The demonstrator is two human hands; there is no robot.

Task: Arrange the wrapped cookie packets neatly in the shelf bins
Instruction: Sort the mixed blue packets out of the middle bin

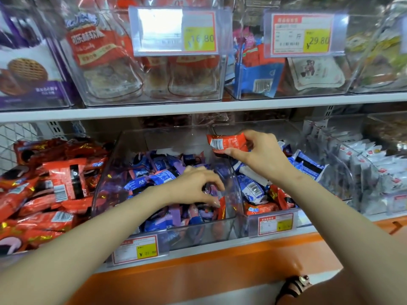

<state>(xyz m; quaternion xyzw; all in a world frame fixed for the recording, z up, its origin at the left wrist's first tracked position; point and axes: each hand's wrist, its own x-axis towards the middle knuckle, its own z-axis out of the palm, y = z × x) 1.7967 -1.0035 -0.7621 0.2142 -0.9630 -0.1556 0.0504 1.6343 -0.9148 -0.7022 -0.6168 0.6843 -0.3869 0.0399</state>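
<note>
My right hand (259, 155) holds a red cookie packet (226, 143) up above the clear divider between the middle bin (167, 230) and the right bin (273, 223). My left hand (196, 186) reaches into the middle bin, fingertips pinched down among blue and purple packets (158, 177); whether it grips one I cannot tell. The right bin holds blue-and-white packets (251, 190) with a few red ones at its front. A pile of red packets (48, 190) fills the left bin.
White packets (378, 172) fill a bin at far right. The upper shelf (198, 106) carries clear bins of snack bags with price tags (176, 31). An orange shelf edge (209, 267) runs along the front, with small price labels (141, 249) clipped on.
</note>
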